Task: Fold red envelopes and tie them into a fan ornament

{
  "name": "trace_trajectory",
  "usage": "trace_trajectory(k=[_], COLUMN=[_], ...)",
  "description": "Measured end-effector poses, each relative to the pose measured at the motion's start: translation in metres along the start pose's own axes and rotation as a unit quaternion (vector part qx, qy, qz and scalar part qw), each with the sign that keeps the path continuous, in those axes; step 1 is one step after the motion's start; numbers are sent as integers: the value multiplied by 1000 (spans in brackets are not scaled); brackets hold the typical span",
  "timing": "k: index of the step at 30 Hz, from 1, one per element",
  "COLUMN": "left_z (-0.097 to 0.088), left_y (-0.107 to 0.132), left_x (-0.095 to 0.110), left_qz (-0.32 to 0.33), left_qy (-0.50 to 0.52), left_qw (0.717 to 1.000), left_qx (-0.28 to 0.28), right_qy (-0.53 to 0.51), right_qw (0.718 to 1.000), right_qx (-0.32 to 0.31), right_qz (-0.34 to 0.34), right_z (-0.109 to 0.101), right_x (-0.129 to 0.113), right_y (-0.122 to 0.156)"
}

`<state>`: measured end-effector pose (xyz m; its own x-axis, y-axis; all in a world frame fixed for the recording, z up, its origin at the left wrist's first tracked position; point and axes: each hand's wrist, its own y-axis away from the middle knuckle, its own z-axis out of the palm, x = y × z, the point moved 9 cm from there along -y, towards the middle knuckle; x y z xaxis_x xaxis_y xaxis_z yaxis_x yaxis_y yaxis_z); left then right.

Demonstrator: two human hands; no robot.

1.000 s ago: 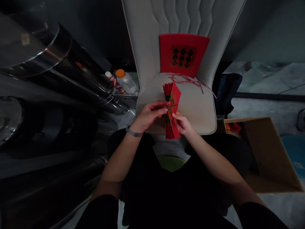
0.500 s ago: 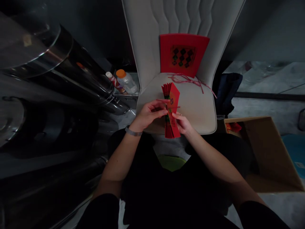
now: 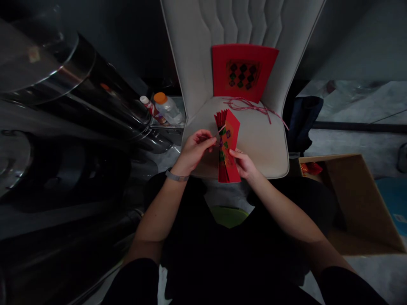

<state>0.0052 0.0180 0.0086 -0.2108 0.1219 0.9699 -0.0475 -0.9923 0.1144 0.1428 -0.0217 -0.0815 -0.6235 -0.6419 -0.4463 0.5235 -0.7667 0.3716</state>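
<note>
Steel cylinders (image 3: 104, 101): shiny, stacked along the far left, well apart from both hands.

Bottles: a plastic bottle (image 3: 167, 108) with an orange cap and a small bottle (image 3: 151, 109) with a white cap, lying on a metal tray (image 3: 168, 129) beside the chair.

Left hand (image 3: 193, 153): narrow pinch between thumb and fingers on a thin strand (image 3: 221, 130) that meets the stack's upper part; metal wristband (image 3: 177, 176) at the wrist.

Red envelopes (image 3: 229, 146): fanned stack, upright in the hands, long axis running far to near with a slight tilt, above the seat's near edge.

Right hand (image 3: 243, 164): closed against the stack's lower part, holding it; nearer to the stack than the left.

Cream chair (image 3: 267, 146): a red card (image 3: 243, 72) stands against its back; pink string (image 3: 251, 106) lies on its seat.

Dark bag (image 3: 302, 119): just right of the chair.

Cardboard box (image 3: 358, 199): open, at lower right, red packets (image 3: 310, 168) inside.
</note>
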Motion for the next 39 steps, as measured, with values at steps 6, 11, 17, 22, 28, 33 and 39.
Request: trace_trajectory(k=[6, 11, 17, 22, 28, 33, 39], left_z=[1, -1, 1, 6, 8, 9, 22], left_y=[7, 13, 17, 22, 23, 19, 20], left_x=[15, 26, 30, 46, 43, 29, 16], left_qz=[27, 34, 101, 163, 96, 33, -42], left_qy=[-94, -147, -235, -294, -196, -28, 116], left_qw=[995, 988, 966, 942, 976, 998, 988], left_qx=[-16, -19, -23, -16, -29, -34, -91], right_qy=[-1, -8, 10, 0, 3, 10, 3], right_qw=[1000, 1000, 1000, 999, 999, 1000, 1000], right_qx=[-6, -10, 14, -4, -14, 2, 10], right_qz=[-7, -17, -23, -35, -30, -18, -14], right_z=[2, 4, -2, -3, -3, -6, -7], right_x=[-4, -9, -10, -13, -11, -7, -7], right_y=[1, 3, 1, -1, -1, -2, -3])
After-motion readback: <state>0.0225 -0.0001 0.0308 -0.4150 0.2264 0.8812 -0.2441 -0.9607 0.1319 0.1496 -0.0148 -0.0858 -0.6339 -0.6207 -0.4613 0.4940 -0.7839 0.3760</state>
